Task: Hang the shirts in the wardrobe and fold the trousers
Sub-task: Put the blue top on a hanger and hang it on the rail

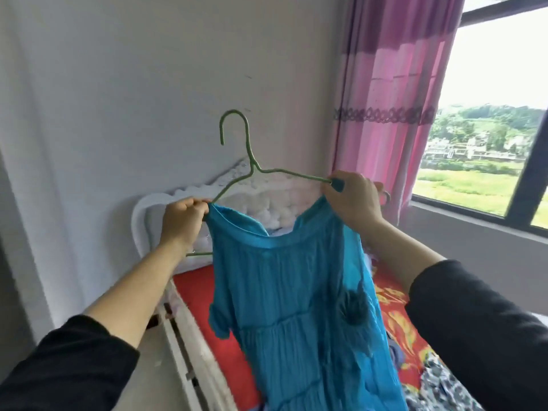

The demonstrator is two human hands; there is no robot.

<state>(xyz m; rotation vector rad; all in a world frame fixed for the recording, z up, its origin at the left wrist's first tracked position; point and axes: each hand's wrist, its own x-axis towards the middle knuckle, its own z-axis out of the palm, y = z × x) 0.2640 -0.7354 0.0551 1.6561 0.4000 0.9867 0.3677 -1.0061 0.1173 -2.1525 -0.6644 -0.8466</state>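
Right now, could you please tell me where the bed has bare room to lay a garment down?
The plain red sheet is bare between the white bed rail and the hanging blue pleated top. Right of the top it is crowded: a black-and-white patterned garment and other clothes lie there.

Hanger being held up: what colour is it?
Green; the wire hanger shows best in the head view, against the pale wall.
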